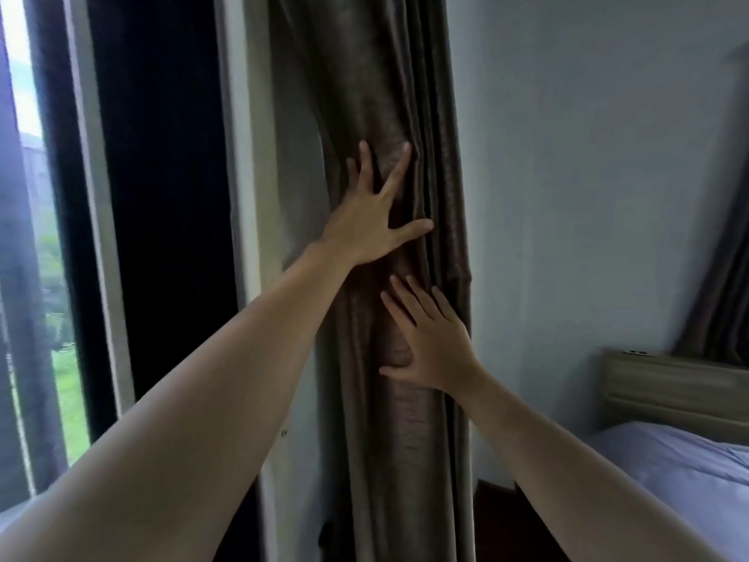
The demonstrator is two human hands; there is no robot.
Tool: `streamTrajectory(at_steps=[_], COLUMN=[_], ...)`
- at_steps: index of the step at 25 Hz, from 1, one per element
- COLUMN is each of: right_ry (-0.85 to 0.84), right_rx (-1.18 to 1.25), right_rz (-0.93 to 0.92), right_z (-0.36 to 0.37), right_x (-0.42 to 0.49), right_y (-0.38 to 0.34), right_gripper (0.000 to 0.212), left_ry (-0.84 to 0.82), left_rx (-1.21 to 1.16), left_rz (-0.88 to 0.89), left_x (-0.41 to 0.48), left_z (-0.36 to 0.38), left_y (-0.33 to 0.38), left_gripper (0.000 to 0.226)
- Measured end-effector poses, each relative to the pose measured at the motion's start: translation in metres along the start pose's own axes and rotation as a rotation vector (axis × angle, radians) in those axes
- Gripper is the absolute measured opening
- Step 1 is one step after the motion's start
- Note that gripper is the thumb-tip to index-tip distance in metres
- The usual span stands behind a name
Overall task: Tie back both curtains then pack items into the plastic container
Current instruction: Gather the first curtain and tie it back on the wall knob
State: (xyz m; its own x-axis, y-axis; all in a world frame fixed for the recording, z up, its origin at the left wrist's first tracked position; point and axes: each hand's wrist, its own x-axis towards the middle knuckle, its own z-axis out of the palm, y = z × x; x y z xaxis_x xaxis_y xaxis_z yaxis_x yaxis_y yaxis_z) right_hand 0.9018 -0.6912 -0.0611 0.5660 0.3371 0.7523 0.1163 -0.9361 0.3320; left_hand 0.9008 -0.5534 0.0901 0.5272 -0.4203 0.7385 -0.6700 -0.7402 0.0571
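Note:
A brown shiny curtain (389, 95) hangs gathered into a narrow column between the window frame and the wall. My left hand (371, 221) lies flat on its folds with fingers spread and straight. Just below it, my right hand (431, 342) presses on the same bunch, fingers straight and pointing up-left. Neither hand curls round the fabric. A dent at the curtain's right edge, level with my right fingertips, suggests a band around it, but I cannot tell for sure. No plastic container is in view.
A tall window (48, 277) with a dark frame fills the left side. A pale wall (587, 176) stands right of the curtain. A bed (689, 460) with lilac bedding and a wooden headboard (668, 383) occupies the lower right. Another dark drape (721, 298) hangs behind the headboard.

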Motion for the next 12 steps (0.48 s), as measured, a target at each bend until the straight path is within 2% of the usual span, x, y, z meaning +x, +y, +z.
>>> streamTrajectory(at_steps=[6, 12], right_ry=[0.018, 0.188], right_rx=[0.037, 0.087], right_rz=[-0.102, -0.267], right_z=[0.045, 0.058], right_x=[0.02, 0.007], right_y=[0.038, 0.051], right_gripper=[0.112, 0.096], left_ry=[-0.047, 0.055], left_rx=[0.043, 0.037], left_rz=[-0.086, -0.176], left_x=[0.031, 0.02], left_z=[0.03, 0.04], left_y=[-0.011, 0.006], left_gripper=[0.1, 0.096])
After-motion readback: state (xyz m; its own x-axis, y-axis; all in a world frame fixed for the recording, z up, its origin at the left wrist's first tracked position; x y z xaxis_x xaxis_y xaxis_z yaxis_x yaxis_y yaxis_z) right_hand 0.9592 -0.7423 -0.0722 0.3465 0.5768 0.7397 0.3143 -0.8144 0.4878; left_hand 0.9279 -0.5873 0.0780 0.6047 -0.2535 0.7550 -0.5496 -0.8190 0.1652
